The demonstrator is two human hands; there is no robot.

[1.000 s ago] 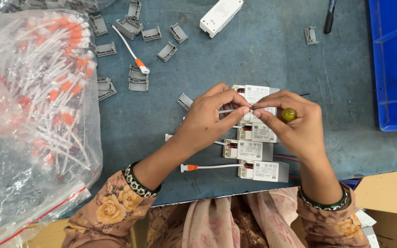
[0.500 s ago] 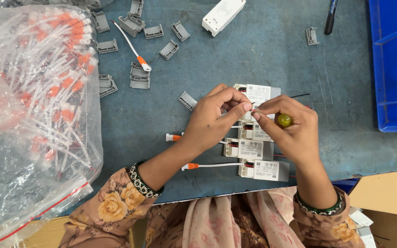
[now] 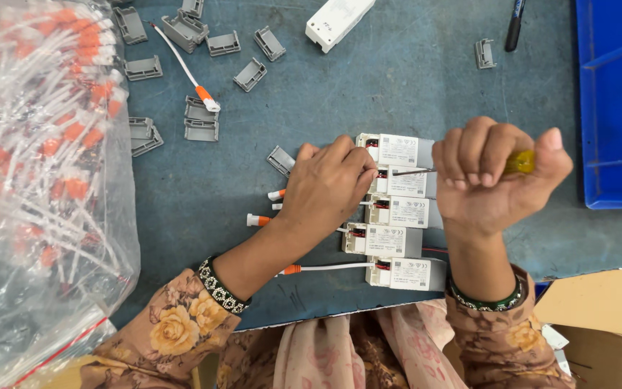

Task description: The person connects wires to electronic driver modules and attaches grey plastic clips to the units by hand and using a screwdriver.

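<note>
Screwdriver (image 3: 469, 167) in right hand (image 3: 494, 180) — white-labelled modules (image 3: 397, 209) stacked.

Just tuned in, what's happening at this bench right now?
A person is working on a row of small white driver boxes lined up on a blue-grey table. The right hand grips a yellow-handled screwdriver, its tip pointed at the end of the second box from the top. The left hand rests fingertips on that same end, steadying it. Grey plastic clips lie scattered above, and a clear bag of orange-tipped white leads sits at the left.
</note>
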